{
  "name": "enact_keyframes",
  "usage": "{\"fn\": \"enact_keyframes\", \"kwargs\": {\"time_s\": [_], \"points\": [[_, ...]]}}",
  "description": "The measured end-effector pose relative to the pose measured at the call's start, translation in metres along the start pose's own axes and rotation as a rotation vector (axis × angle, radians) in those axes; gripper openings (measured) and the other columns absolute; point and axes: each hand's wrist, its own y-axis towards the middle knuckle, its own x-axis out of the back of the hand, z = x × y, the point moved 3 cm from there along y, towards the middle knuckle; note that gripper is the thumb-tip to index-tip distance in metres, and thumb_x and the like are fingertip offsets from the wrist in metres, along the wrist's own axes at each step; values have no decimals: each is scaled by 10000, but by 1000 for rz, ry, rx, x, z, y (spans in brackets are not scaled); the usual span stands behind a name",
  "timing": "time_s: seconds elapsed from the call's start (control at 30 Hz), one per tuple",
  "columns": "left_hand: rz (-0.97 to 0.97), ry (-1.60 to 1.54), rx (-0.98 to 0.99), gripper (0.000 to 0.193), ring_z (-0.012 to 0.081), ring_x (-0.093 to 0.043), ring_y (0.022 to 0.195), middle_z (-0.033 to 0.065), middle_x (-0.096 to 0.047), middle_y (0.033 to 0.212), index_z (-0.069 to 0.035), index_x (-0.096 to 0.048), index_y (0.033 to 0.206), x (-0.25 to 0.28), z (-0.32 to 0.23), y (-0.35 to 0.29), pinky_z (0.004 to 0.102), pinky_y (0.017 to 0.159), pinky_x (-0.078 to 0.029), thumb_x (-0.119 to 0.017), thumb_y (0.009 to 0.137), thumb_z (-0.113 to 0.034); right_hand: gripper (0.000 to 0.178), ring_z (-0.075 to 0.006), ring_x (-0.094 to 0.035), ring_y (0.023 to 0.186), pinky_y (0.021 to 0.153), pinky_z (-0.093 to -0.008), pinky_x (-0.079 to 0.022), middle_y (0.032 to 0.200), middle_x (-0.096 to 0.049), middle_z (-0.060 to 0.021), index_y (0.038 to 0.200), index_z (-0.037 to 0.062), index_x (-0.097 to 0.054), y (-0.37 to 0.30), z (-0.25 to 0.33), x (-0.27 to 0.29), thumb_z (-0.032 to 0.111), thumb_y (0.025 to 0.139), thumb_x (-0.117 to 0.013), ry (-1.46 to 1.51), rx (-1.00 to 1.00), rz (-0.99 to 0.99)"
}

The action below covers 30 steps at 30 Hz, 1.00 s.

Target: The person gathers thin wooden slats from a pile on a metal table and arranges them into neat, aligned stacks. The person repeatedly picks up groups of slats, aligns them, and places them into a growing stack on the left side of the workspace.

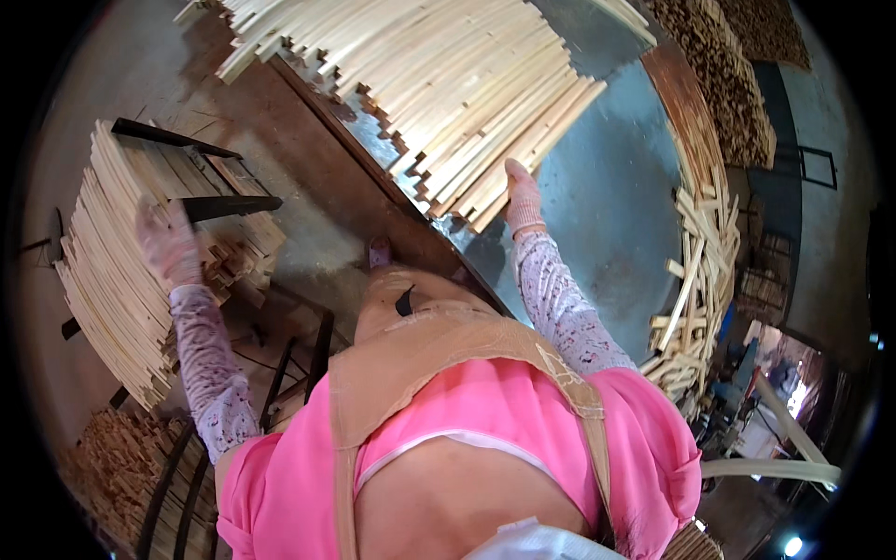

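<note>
A row of pale wooden slats (pixel 439 84) lies side by side on a metal-topped table (pixel 607 187) ahead of me. My right hand (pixel 525 201), in a light glove, is closed at the outermost slat on the row's right side; part of its fingers is hidden. To my left stands a rack with another stack of wooden slats (pixel 112 271). Over that stack is my left hand (pixel 170 245), also gloved, its fingers stretched out and somewhat blurred. It appears to hold nothing.
Dark posts (pixel 229 207) of the rack stick up beside the left stack. Loose slats (pixel 691 271) lie jumbled along the table's right side. Large wood piles (pixel 714 75) stand at the far right, with more wood (pixel 126 457) at the lower left. Machinery (pixel 747 401) is at the right.
</note>
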Motion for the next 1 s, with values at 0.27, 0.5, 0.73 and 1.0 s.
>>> {"fn": "enact_keyframes", "kwargs": {"time_s": [0.27, 0.5, 0.73, 1.0], "points": [[656, -341, -220, 687, 316, -566, 1390, 159, -597, 1490, -81, -560, 1501, -185, -192, -172, 421, 1211, -426, -829, 887, -232, 852, -334, -750, 1033, 911, -417, -597, 1218, -739, -215, 1575, 68, -376, -10, 58, 7, 452, 932, -781, -1011, -150, 151], [819, 8, -77, 643, 386, -563, 1365, 191, -627, 1444, -82, -616, 1435, -205, -256, -203, 475, 1172, -435, -729, 923, -454, 916, -417, -716, 1181, 1058, -438, -530, 1305, -717, -290, 1596, 9, -343, -13, 52, 14, 552, 959, -715, -1044, 86, 77], [1201, 198, -266, 503, 365, -672, 1184, 172, -715, 1250, -68, -682, 1325, -186, -295, -255, 478, 1042, -521, -716, 965, -417, 951, -440, -677, 1269, 1089, -477, -503, 1331, -716, -282, 1519, -49, -430, -6, 73, 91, 643, 928, -705, -1038, 97, 258], [975, -349, -1004, 633, 375, -590, 1342, 159, -651, 1400, -116, -646, 1382, -225, -354, -262, 531, 1162, -433, -766, 908, -518, 968, -458, -590, 1387, 1169, -471, -450, 1459, -636, -303, 1571, -14, -486, 75, 107, 123, 687, 928, -664, -1079, 227, 150]]}}
